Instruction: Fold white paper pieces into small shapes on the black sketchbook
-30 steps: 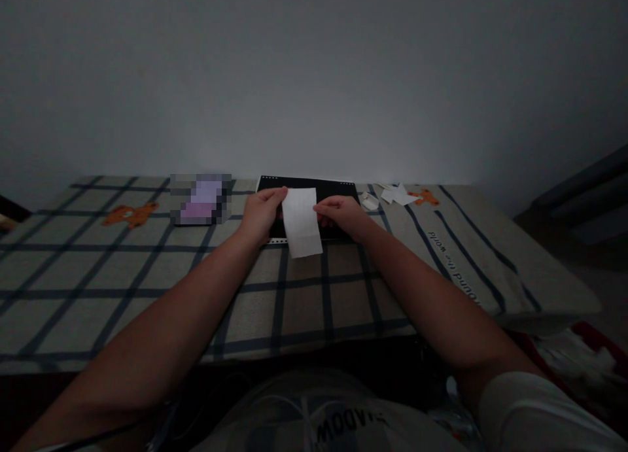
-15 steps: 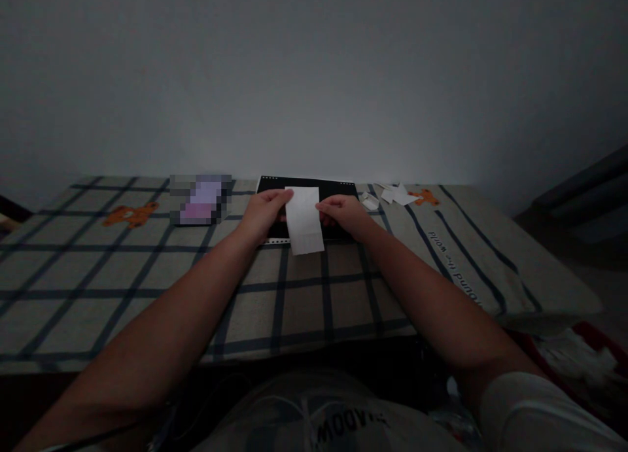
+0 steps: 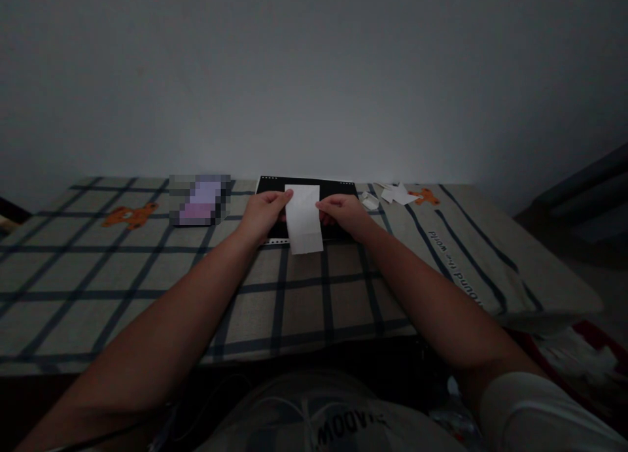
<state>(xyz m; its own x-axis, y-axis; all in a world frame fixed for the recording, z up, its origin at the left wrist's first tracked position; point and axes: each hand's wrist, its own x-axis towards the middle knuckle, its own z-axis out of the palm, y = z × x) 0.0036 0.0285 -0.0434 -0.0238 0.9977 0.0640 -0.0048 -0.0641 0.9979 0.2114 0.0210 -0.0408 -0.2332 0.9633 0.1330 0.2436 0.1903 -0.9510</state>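
A white rectangular sheet of paper [image 3: 303, 219] is held up over a black mat [image 3: 338, 189] at the far middle of the table. My left hand [image 3: 263, 214] pinches the sheet's left edge near the top. My right hand [image 3: 343, 214] pinches its right edge. Both hands have their fingers closed on the paper. The sheet's lower end hangs past the mat's near edge.
The table wears a checked cloth [image 3: 147, 275] with orange bear prints. A blurred purple object [image 3: 200, 199] lies left of the mat. Several small white paper scraps [image 3: 396, 195] lie to its right. A bare wall stands behind; clutter sits on the floor at lower right.
The paper and both hands have shifted slightly away from me and a little right. The sheet now sits higher over the mat.
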